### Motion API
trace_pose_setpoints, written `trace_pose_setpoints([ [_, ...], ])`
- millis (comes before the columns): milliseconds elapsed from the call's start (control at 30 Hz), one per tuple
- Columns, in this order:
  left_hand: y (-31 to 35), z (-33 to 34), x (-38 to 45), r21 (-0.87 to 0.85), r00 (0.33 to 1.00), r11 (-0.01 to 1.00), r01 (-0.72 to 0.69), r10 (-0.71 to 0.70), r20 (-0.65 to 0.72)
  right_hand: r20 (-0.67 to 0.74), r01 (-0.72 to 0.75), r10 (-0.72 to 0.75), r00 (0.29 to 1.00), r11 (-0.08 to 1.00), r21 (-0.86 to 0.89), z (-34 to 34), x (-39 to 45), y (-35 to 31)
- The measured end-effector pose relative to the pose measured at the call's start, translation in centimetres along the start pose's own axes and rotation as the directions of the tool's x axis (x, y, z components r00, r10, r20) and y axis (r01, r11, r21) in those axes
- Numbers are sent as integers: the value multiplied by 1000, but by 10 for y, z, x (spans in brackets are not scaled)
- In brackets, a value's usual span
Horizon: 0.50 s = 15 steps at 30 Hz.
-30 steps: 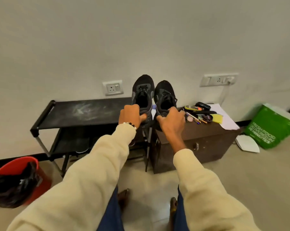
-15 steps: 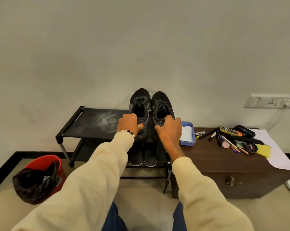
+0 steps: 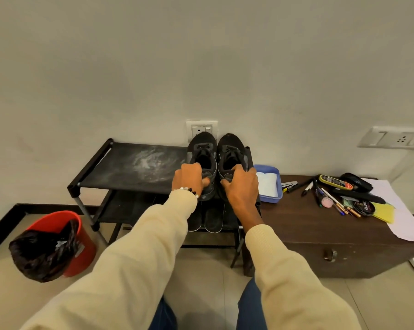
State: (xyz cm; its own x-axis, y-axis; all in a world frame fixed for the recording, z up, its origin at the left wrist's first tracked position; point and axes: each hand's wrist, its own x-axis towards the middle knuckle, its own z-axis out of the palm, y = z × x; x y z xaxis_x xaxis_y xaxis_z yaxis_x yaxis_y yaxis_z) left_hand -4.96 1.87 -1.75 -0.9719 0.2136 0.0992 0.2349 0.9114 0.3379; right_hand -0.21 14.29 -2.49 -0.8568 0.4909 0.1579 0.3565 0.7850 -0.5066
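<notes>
Two black sneakers stand side by side, toes to the wall, at the right end of the black shoe rack's (image 3: 129,170) dusty top shelf. My left hand (image 3: 189,178) grips the heel of the left sneaker (image 3: 202,148). My right hand (image 3: 240,184) grips the heel of the right sneaker (image 3: 231,148). Whether the soles rest on the shelf or hover just above it, I cannot tell. On the lower shelf lie two dark insoles (image 3: 212,219), partly hidden by my arms.
A red bin (image 3: 82,248) with a black bag stands on the floor at left. Right of the rack is a brown cabinet (image 3: 320,234) carrying a blue tray (image 3: 269,184), pens, a shoe polish tin (image 3: 363,207), yellow cloth and paper. Wall sockets sit behind.
Both hands carried the sneakers left from above the cabinet's edge to the right end of the rack's top shelf and lower. The view swung right, showing more of the cabinet.
</notes>
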Motion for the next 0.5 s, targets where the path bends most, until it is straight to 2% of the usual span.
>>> trace_pose_setpoints([
  [233,4,0,-1,20,1000,1000,-24,23,14,14,8,-8,1000,1000,22,2,1,2],
  [400,-1,-6,-7,-31,998,999,29,-27,64,21,-6,5,1000,997,72,1,-1,10],
  [500,-11,-10,-17,-103,995,991,90,-83,63,-65,-34,39,997,997,64,-1,-13,12],
])
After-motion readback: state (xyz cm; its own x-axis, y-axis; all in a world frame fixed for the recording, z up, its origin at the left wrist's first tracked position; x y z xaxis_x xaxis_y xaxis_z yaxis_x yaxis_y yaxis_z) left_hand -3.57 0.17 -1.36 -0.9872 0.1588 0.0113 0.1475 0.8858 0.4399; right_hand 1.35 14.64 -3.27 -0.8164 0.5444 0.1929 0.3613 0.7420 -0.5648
